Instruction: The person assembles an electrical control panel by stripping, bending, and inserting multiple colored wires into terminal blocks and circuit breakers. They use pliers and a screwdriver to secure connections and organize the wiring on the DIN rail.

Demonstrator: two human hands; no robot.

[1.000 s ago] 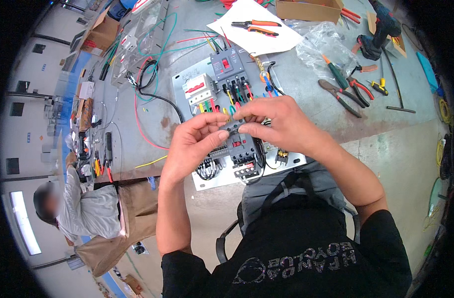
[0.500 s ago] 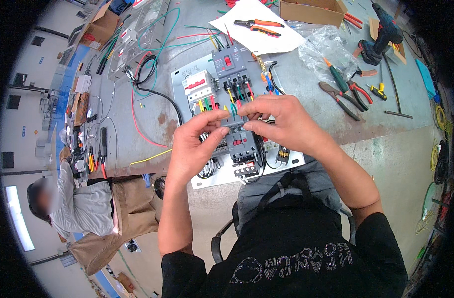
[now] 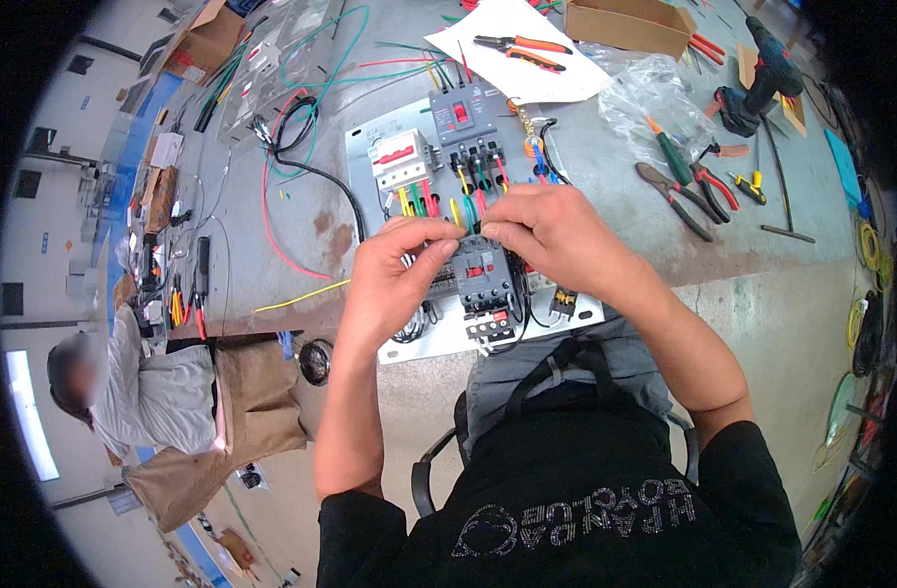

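Observation:
My left hand has its thumb and index finger together at the upper edge of a dark grey contactor with red parts; what lies between the fingertips is hidden. Opposite it, my right hand pinches at the end of a short red wire. Green and yellow wires come down beside it towards the contactor. Above the hands, a grey circuit breaker with a red switch and a white breaker with a red lever are mounted on a pale metal plate.
Wire strippers lie on white paper beside a clear plastic bag. To the right are pliers, a screwdriver and a cordless drill. Loose wires spread leftward. Another person is at the far left.
My right thumb and index finger have drawn closer together at the contactor's top. My left fingers have shifted slightly right. The whole view has moved a little.

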